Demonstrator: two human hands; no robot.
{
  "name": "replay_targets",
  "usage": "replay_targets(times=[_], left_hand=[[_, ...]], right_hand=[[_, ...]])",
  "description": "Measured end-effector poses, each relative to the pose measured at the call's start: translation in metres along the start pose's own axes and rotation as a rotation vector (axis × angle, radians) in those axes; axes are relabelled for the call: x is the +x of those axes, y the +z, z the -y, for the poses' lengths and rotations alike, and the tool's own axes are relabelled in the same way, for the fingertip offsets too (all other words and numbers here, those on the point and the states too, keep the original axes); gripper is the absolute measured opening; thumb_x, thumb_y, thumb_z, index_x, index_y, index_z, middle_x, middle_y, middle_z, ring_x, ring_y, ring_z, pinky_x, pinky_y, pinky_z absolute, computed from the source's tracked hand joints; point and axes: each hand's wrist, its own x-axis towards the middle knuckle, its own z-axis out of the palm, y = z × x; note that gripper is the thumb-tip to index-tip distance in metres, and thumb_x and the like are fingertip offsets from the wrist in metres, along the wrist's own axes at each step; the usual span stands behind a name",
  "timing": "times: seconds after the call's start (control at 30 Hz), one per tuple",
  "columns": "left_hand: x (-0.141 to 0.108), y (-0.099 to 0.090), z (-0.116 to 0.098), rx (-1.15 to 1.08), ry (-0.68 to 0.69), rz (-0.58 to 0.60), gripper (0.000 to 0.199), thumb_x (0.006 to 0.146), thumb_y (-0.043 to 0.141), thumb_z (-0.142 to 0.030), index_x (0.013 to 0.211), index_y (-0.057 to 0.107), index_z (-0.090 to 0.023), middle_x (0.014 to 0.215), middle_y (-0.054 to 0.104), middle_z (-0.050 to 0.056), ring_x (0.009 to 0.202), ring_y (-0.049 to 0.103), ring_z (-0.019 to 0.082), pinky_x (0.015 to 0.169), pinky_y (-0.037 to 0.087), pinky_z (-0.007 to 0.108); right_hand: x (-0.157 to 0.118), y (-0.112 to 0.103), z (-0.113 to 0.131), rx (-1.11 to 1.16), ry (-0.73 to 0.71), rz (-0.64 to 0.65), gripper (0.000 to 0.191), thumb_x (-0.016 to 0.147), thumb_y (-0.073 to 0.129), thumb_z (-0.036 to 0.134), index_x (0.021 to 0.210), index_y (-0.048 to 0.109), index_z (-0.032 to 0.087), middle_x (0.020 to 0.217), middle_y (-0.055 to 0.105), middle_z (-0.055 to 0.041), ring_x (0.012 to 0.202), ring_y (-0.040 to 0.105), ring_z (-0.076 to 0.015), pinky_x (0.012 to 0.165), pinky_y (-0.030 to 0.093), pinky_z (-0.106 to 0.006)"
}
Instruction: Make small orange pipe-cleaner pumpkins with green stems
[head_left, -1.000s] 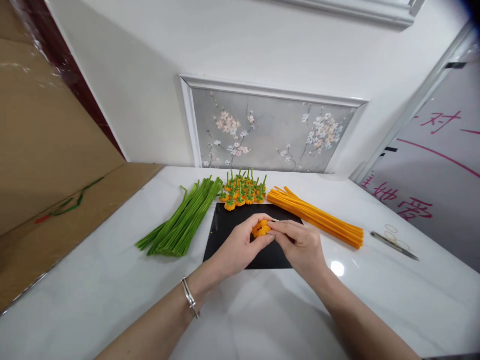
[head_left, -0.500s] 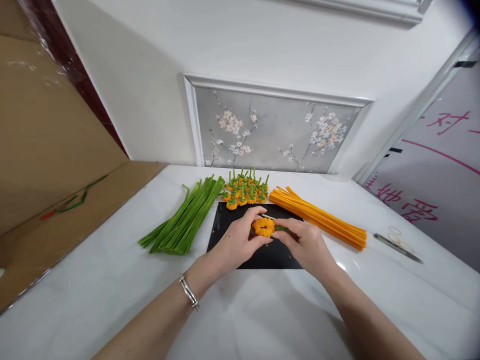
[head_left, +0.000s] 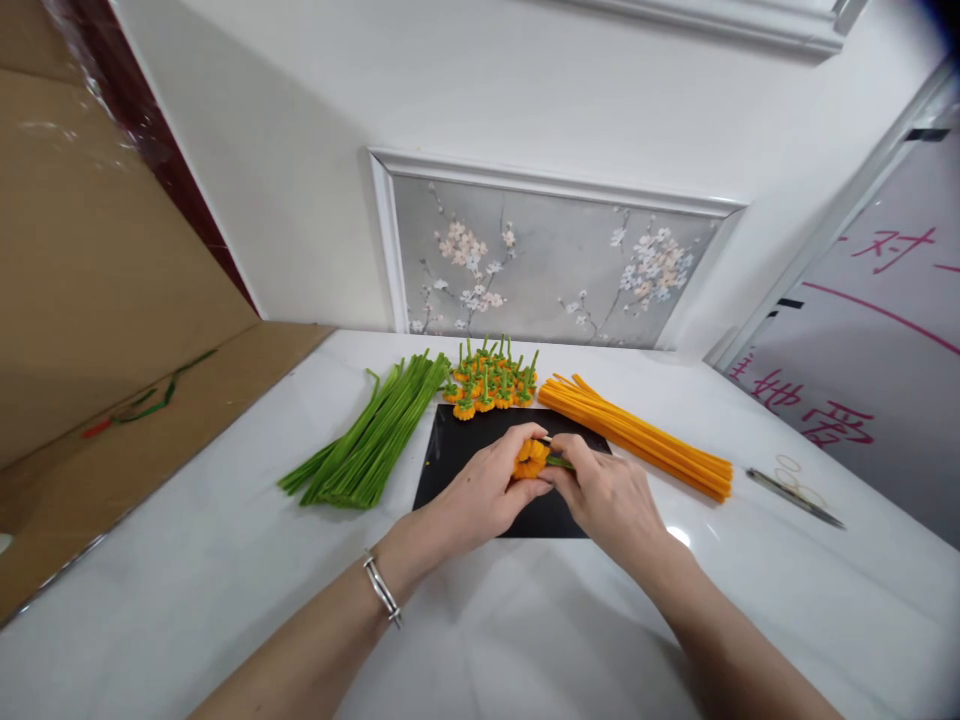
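My left hand [head_left: 484, 490] is closed round a ribbed, ring-shaped orange pipe-cleaner piece [head_left: 531, 458], its fingers over the top and thumb below. Close on its right, my right hand [head_left: 616, 498] pinches a green pipe cleaner [head_left: 561, 462] that runs up to the orange piece. A thin pale tip [head_left: 546, 438] shows between the fingertips of both hands; what it belongs to is hidden. Both hands are over a black mat [head_left: 450, 470]. Behind it stand several small orange pipe-cleaner pieces [head_left: 484, 385] with green tops and upright green stems.
A bundle of green pipe cleaners [head_left: 367, 440] lies left of the mat, a bundle of orange pipe cleaners [head_left: 637, 435] right of it. Farther right are scissors [head_left: 796, 490] on the white marbled table [head_left: 525, 620]. Cardboard [head_left: 112, 280] borders the left, a panelled wall [head_left: 555, 260] the back.
My hands have drawn closer together and the left has shifted slightly right. The orange piece has turned and is now more covered by fingers; less of the pale tip shows.
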Motion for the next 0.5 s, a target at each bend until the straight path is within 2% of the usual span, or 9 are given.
replay_targets(times=[0.1,0.17,0.23,0.3,0.37,0.5], left_hand=[[0.001,-0.005,-0.001,-0.241,-0.143,0.000,0.047,0.084,0.062,-0.032,0.126,0.045,-0.022,0.103,0.062,0.005,0.087,0.059,0.017,0.074,0.048,0.028],[0.003,-0.009,0.000,-0.508,-0.263,0.033,0.042,0.089,0.054,-0.042,0.124,0.048,-0.019,0.085,0.061,0.003,0.070,0.058,0.012,0.056,0.044,0.021],[0.005,-0.012,0.002,-0.732,-0.369,0.040,0.038,0.092,0.047,-0.047,0.111,0.056,-0.015,0.074,0.060,0.002,0.060,0.056,0.009,0.047,0.039,0.017],[0.007,-0.013,0.004,-0.845,-0.440,0.001,0.032,0.089,0.056,-0.043,0.093,0.063,-0.012,0.070,0.061,0.002,0.059,0.057,0.007,0.049,0.042,0.015],[0.008,-0.011,0.006,-0.908,-0.490,-0.044,0.024,0.084,0.066,-0.034,0.082,0.067,-0.010,0.069,0.063,0.002,0.062,0.059,0.006,0.059,0.048,0.014],[0.009,-0.007,0.008,-1.013,-0.523,-0.132,0.015,0.076,0.075,-0.024,0.085,0.074,-0.011,0.077,0.069,0.003,0.073,0.064,0.007,0.074,0.052,0.015]], right_hand=[[-0.001,0.001,-0.001,0.005,-0.003,-0.042,0.028,0.099,0.039,0.035,0.104,0.061,0.018,0.073,0.071,-0.0026,0.060,0.065,-0.0152,0.053,0.033,-0.025],[-0.001,0.000,-0.003,0.021,-0.008,-0.083,0.027,0.099,0.041,0.034,0.104,0.062,0.018,0.081,0.074,-0.0028,0.062,0.066,-0.0147,0.055,0.036,-0.025],[0.000,-0.002,-0.005,0.052,0.004,-0.136,0.027,0.099,0.043,0.034,0.104,0.064,0.017,0.086,0.074,-0.0034,0.064,0.067,-0.0144,0.058,0.039,-0.024],[0.000,-0.003,-0.006,0.080,0.019,-0.169,0.026,0.097,0.047,0.033,0.105,0.065,0.016,0.086,0.074,-0.0037,0.065,0.067,-0.0146,0.059,0.040,-0.024],[-0.001,-0.002,-0.006,0.115,0.042,-0.165,0.025,0.095,0.051,0.032,0.106,0.067,0.017,0.083,0.073,-0.0038,0.065,0.066,-0.0147,0.060,0.041,-0.024],[0.000,-0.001,-0.004,0.316,0.139,-0.094,0.024,0.093,0.054,0.029,0.109,0.068,0.019,0.076,0.067,-0.0026,0.063,0.061,-0.0140,0.060,0.043,-0.024]])
